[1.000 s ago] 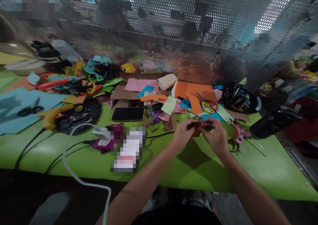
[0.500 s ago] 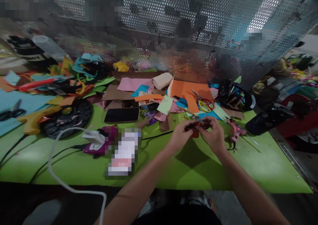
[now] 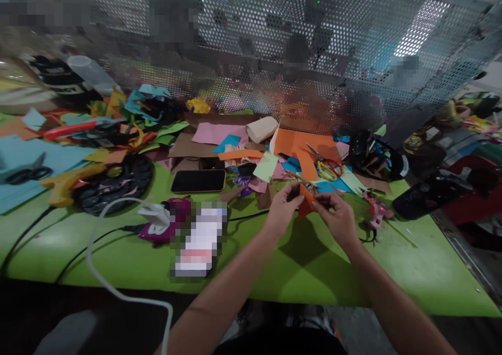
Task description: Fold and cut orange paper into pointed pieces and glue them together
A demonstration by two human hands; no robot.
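Note:
A small piece of orange paper point(image 3: 305, 202) is held up between my two hands, above the green table. My left hand point(image 3: 285, 207) pinches its left side with thumb and fingers. On the other side, the fingertips of my right hand point(image 3: 335, 216) close on the paper's right edge. Just beyond my hands lie scissors point(image 3: 328, 170) with red and yellow handles, among paper scraps. A pink glue gun point(image 3: 377, 214) with a small red light rests to the right of my right hand.
Left of my hands are a black phone point(image 3: 198, 181), a lit phone point(image 3: 202, 240), a purple power strip point(image 3: 164, 221) and a yellow glue gun point(image 3: 65, 185). A dark bottle point(image 3: 421, 193) lies at the right. Behind stands a perforated metal screen point(image 3: 251, 46).
The orange paper has been raised and turned, so more of its face shows between my hands. The whole view has shifted slightly, with the table things appearing further right.

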